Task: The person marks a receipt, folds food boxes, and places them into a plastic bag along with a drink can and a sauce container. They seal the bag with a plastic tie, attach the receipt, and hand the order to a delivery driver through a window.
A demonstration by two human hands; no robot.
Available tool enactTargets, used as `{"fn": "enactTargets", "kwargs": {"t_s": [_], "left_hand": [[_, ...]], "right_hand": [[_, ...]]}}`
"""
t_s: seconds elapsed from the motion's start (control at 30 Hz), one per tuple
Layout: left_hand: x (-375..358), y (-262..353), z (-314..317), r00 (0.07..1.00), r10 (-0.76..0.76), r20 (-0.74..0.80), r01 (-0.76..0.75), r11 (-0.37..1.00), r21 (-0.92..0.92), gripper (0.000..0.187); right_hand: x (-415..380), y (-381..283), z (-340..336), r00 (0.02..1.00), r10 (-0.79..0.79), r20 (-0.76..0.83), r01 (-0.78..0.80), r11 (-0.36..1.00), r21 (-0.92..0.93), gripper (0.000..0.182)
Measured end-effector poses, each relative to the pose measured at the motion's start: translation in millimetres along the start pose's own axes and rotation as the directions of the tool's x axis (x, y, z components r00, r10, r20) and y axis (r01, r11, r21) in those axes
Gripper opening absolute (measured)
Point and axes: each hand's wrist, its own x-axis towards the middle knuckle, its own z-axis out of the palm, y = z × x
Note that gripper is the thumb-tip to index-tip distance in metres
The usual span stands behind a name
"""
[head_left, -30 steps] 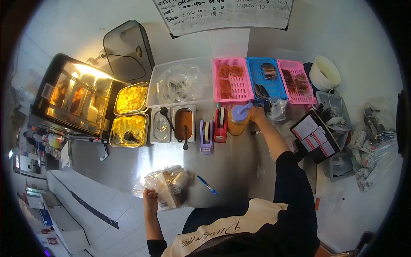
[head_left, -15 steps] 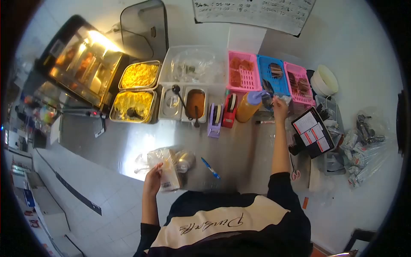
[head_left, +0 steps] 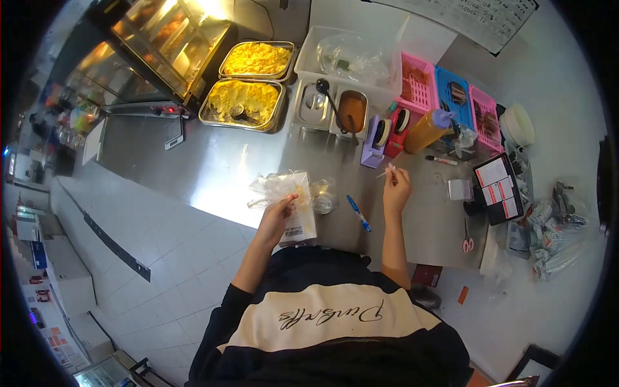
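On the near part of the steel counter, my left hand (head_left: 274, 219) has its fingers closed on a white carton (head_left: 298, 226) with a barcode on its lower side. Crumpled clear plastic (head_left: 265, 188) lies against the carton's left side. To its right sits a clear, round plastic container (head_left: 324, 195), its contents hard to make out. My right hand (head_left: 396, 187) is raised over the counter, fingertips pinched around a small, thin, pale thing too small to name. Between the two hands lies a blue pen (head_left: 358, 213).
Behind stand two trays of yellow food (head_left: 255, 59), a pan of brown sauce (head_left: 353, 111), tape dispensers (head_left: 377, 140) and an orange squeeze bottle (head_left: 427, 132). Pink and blue baskets (head_left: 416, 84) line the wall. At right are a tablet (head_left: 498, 188) and scissors (head_left: 467, 238).
My right hand has come back from beside the squeeze bottle and baskets toward me, now pinching something small. My left hand stays on the carton. The camera view has shifted.
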Motion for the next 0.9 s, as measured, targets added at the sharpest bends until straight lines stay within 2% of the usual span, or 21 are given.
{"fn": "enactTargets", "kwargs": {"t_s": [0.07,0.17,0.27,0.3,0.33,0.4,0.47,0.57,0.67,0.73,0.77,0.83,0.87,0.9], "left_hand": [[-1,0,-1,1.0,-0.014,-0.014,0.014,1.0,0.012,0.029],[1,0,0,1.0,-0.012,-0.022,0.012,1.0,0.004,0.029],[2,-2,-1,1.0,-0.011,-0.018,0.012,1.0,0.008,0.03],[2,-1,1,1.0,-0.014,-0.027,0.014,1.0,0.013,0.03],[1,-1,1,0.999,-0.018,-0.035,0.018,1.0,0.019,0.03],[0,0,1,1.0,0.002,-0.024,-0.001,1.0,0.016,0.031],[-2,2,4,1.0,0.008,-0.026,-0.007,0.999,0.037,0.033],[-6,5,7,0.999,0.024,-0.044,-0.019,0.992,0.121,0.036],[-6,7,7,0.995,0.089,-0.041,-0.075,0.96,0.269,0.035],[-10,13,9,0.99,0.133,-0.049,-0.099,0.899,0.426,0.033],[-6,10,5,0.956,0.292,-0.018,-0.242,0.822,0.516,0.032],[0,2,-1,0.817,0.571,0.086,-0.476,0.582,0.659,0.032],[0,4,-4,0.776,0.609,0.164,-0.512,0.458,0.727,0.033],[-2,7,-7,0.735,0.632,0.246,-0.539,0.325,0.777,0.034]], "right_hand": [[-16,26,4,0.998,0.04,0.053,-0.031,0.986,-0.164,0.02],[-23,17,-5,0.977,0.207,-0.044,-0.208,0.977,-0.034,0.019],[-25,-26,-15,0.964,0.248,0.096,-0.256,0.963,0.084,0.016],[-31,-47,-11,0.95,0.261,0.174,-0.304,0.902,0.308,0.012],[-42,-69,-4,0.933,0.257,0.251,-0.353,0.785,0.509,0.009],[-69,-103,13,0.926,0.145,0.35,-0.339,0.729,0.595,0.008],[-89,-111,30,0.939,0.039,0.341,-0.187,0.891,0.413,0.009],[-105,-119,44,0.952,0.016,0.305,-0.15,0.894,0.422,0.012],[-116,-114,50,0.886,0.116,0.449,-0.305,0.875,0.375,0.012],[-124,-107,57,0.804,0.145,0.576,-0.418,0.828,0.375,0.009],[-126,-105,60,0.757,0.152,0.635,-0.471,0.801,0.369,0.008],[-124,-106,59,0.683,0.237,0.691,-0.618,0.692,0.374,0.008],[-122,-109,58,0.639,0.274,0.719,-0.685,0.628,0.37,0.009],[-123,-106,60,0.625,0.268,0.733,-0.694,0.621,0.364,0.01]]}}
